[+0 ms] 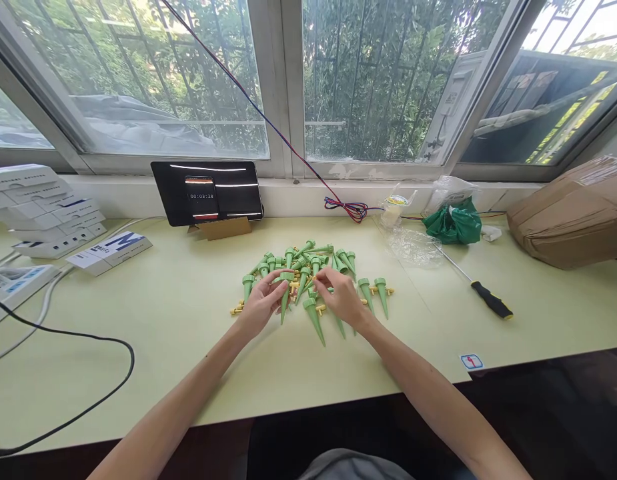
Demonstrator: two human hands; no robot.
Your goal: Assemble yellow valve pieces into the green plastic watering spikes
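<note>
A heap of several green cone-shaped plastic spikes with small yellow valve pieces lies on the pale green table. My left hand has its fingers closed on one green spike, which points down toward me. My right hand rests on the heap beside it, fingers pinched at a small yellow piece among the spikes. More spikes lie to the right of that hand.
A tablet leans at the window sill, showing a timer. White boxes are stacked at the left, with a black cable across the table. A screwdriver, plastic bags and a brown parcel lie to the right.
</note>
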